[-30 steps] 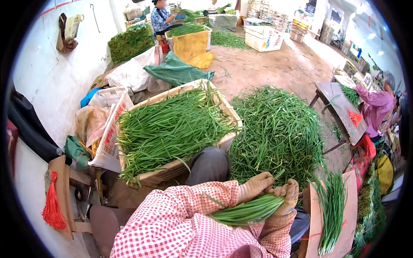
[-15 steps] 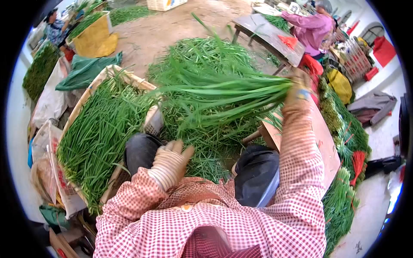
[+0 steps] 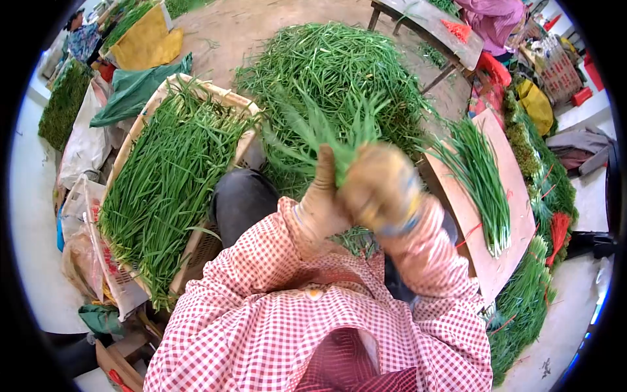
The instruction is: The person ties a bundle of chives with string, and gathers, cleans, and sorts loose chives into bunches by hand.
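My right hand [image 3: 382,186], gloved and blurred by motion, is closed on a bunch of garlic chives [image 3: 336,134], whose leaves fan up and left. My left hand [image 3: 319,206], also gloved, meets it from the left with its thumb raised beside the leaves; its other fingers are hidden. Beyond both hands lies a large heap of loose garlic chives [image 3: 339,65]. On the board [image 3: 460,225] to my right rests another bunch [image 3: 480,186], pale ends toward me, with red ties near it.
To the left is a crate [image 3: 173,81] piled with garlic chives [image 3: 170,189]. Stacked bunches [image 3: 522,320] and red ties [image 3: 558,235] lie along the right. A low table [image 3: 431,26] and a person in a pink top [image 3: 493,23] are farther back, with another person [image 3: 81,39] far left.
My right hand has brought its bunch from the far right in to the middle. My left hand has moved right and up to meet it. The view has shifted.
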`<state>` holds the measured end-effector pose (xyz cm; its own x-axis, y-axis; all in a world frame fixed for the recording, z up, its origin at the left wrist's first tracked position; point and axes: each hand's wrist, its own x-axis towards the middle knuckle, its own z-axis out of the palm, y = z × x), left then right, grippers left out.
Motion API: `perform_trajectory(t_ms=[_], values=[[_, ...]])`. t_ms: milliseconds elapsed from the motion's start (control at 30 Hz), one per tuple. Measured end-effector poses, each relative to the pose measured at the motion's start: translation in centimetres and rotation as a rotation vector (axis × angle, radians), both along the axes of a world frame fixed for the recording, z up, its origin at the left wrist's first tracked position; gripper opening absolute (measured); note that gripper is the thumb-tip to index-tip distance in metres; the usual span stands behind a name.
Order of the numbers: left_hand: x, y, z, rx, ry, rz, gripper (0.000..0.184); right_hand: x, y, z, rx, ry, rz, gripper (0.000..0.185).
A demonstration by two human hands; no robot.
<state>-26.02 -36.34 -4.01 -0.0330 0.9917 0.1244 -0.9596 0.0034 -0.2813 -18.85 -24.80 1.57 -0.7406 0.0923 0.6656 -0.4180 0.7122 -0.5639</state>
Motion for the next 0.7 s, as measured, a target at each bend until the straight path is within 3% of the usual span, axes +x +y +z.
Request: perform_trajectory(t_ms=[100,267,367,400,433,467,533,567,600,667,700], values=[[0.4,-2.9,2.3,-0.209,-0.031,-0.128,0.074,1.1,-3.1,-1.6,0.083,-0.167,0.349,0.033],[-0.2,-3.7,-2.6,0.191,-0.049,-0.126,0.048,1.2,-4.1,-3.7,0.064,-0.301,0.586,0.032],[-0.5,-3.9,-1.7,-0.409,0.399,0.136,0.032,2.0,-2.9,-3.0,-0.118,-0.35,0.543,0.031],[-0.6,-3.5,-1.9,-0.403,0.416,0.131,0.032,3.0,-2.6,-2.4,-0.274,-0.353,0.442,0.031],[-0.7,-3.0,-2.5,-0.414,0.624,0.198,0.035,4.3,-3.1,-1.3,-0.541,-0.34,0.229,0.017],[-0.7,-2.4,-2.7,-0.418,0.831,0.261,0.038,5.5,-2.6,-2.6,-0.71,-0.374,-0.01,0.028],[-0.6,-1.4,-1.9,-0.454,1.075,0.203,0.044,7.0,0.6,-4.7,-0.975,-0.363,-0.102,0.052],[-0.2,-0.4,-2.3,-0.413,1.161,0.174,0.047,8.0,2.0,-4.8,-0.982,-0.521,-0.102,0.084],[0.0,1.1,-3.2,-0.36,1.253,0.142,0.049,8.4,3.6,-7.8,-1.081,-0.472,-0.018,0.104],[2.1,5.5,-1.6,-0.065,1.473,0.324,0.056,8.1,5.0,-7.7,-1.069,-0.275,0.097,0.112],[2.6,7.2,-1.6,-0.035,1.671,0.396,0.056,7.8,5.7,-6.1,-0.959,-0.121,0.054,0.111]])
